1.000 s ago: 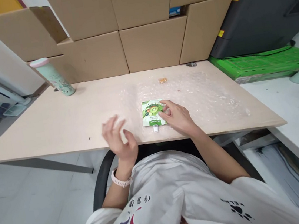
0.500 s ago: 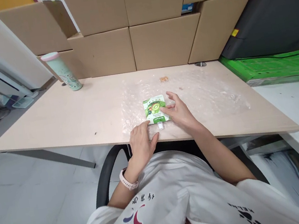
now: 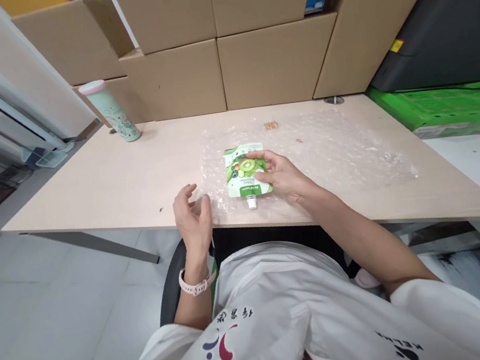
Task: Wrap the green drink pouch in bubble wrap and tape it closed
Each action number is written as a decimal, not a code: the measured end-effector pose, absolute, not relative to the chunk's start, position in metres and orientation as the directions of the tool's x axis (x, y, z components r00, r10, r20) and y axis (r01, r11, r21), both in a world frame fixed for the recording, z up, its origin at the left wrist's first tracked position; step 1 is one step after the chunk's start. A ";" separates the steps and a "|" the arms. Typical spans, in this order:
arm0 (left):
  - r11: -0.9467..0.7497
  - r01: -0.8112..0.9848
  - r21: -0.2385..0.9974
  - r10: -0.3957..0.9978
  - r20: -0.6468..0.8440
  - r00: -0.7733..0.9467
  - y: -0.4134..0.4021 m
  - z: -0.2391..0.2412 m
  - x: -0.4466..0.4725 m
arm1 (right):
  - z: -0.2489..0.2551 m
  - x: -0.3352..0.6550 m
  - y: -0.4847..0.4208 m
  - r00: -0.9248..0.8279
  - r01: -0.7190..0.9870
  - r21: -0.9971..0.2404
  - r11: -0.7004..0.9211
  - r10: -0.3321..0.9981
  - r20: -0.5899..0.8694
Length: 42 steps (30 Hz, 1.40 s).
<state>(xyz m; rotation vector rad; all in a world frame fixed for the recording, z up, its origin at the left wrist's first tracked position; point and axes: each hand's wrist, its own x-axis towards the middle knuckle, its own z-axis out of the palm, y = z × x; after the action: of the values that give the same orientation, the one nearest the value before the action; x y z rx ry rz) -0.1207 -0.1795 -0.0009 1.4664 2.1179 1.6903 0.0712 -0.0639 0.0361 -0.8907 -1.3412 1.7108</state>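
Spout pouch (image 3: 239, 174), printed with kiwi, lies over the bubble wrap (image 3: 344, 155) on the desk (image 3: 100, 183), its white cap (image 3: 252, 202) toward the person. I can see the right hand (image 3: 283, 173) at the pouch's right edge, thumb and a fingertip on its printed face; whether they pinch or merely rest there, I can't tell. The left hand (image 3: 194, 217) hangs open, holding nothing, left of the pouch, fingers loosely curled. A mint tumbler (image 3: 117, 117) stands well beyond the pouch, leftward. This looks like handling the pouch; shifting it would call for a secure right-hand pinch, perhaps with left-hand support.
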 end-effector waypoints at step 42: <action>0.018 -0.437 0.900 0.910 -0.195 -0.366 -0.174 0.015 -0.133 | 0.009 0.071 -0.085 -0.726 0.390 -0.559 0.732 0.618 0.302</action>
<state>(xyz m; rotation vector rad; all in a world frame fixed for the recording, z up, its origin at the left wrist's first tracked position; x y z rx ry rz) -0.1328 -0.1741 0.0150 0.5718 1.1993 1.5874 0.0712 -0.0849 0.0090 -0.7671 -2.4573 0.6442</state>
